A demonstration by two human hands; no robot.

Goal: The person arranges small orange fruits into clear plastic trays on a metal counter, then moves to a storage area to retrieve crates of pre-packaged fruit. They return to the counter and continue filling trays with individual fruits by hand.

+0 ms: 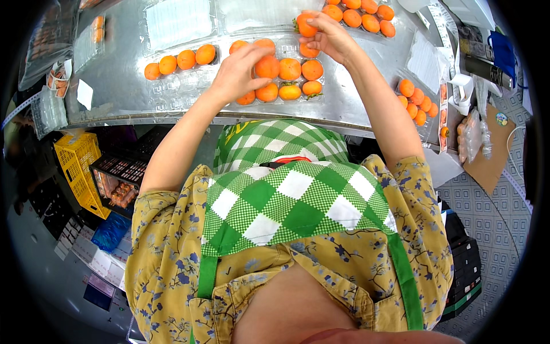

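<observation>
Orange persimmons fill most of a clear plastic tray (282, 101) in front of me on the metal table. Over its left side, my left hand (238, 70) curls its fingers and thumb round a persimmon (267, 67). Behind the tray's right side, my right hand (332, 39) grips another persimmon (306, 26), whose green leaves show at its left. Just under those right fingers lies a persimmon (309, 50). To the left, a second clear tray (177, 86) carries a row of persimmons (186, 59) along its far side; its nearer cups hold none.
Filled trays of persimmons (370, 23) lie at the back right and the right edge (420, 102). Stacked clear packaging (179, 24) stands at the back. White label strips (460, 92) hang at the right. Yellow crates (80, 166) stand below left, beyond the table edge.
</observation>
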